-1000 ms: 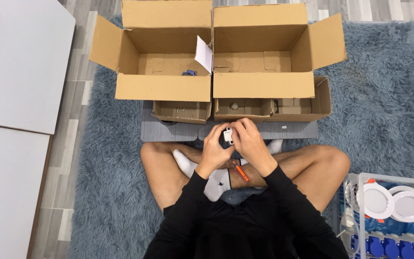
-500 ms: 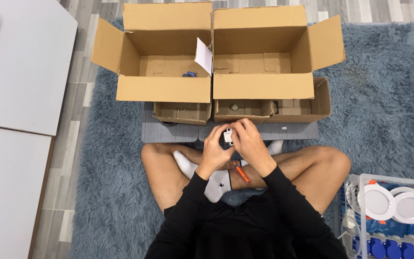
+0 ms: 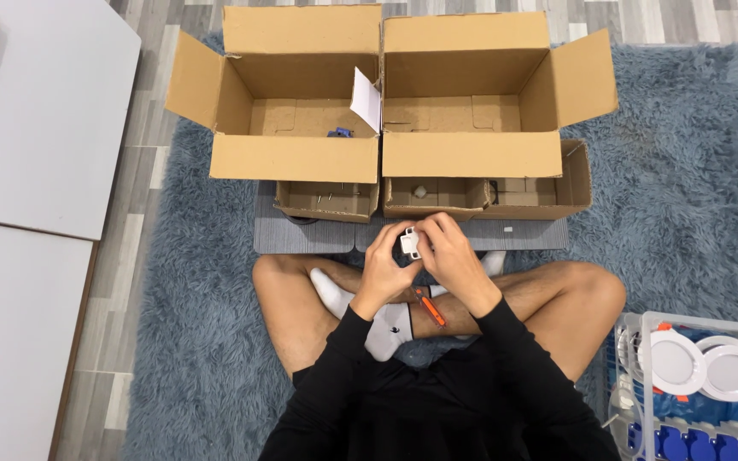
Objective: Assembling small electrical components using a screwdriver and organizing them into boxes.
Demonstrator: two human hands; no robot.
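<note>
Shaggy blue-grey carpet (image 3: 685, 171) covers the floor where a person sits cross-legged. Both hands meet above the ankles: the left hand (image 3: 383, 266) and the right hand (image 3: 453, 256) each pinch a small white block-shaped part (image 3: 409, 242) between fingertips, so it sits between them, clear of the lap. By the look of it, they are fitting or checking this part, and any next move would seem to call for a steady fingertip grip. Under the right wrist an orange-handled tool (image 3: 430, 309) lies on the leg. Ahead lies a grey mat (image 3: 301, 237), then two shallow cardboard trays (image 3: 326, 202) and two large open cardboard boxes (image 3: 386, 94). Right of the knee, a wire basket (image 3: 634, 341) holds round white lamp fittings (image 3: 675, 362).
</note>
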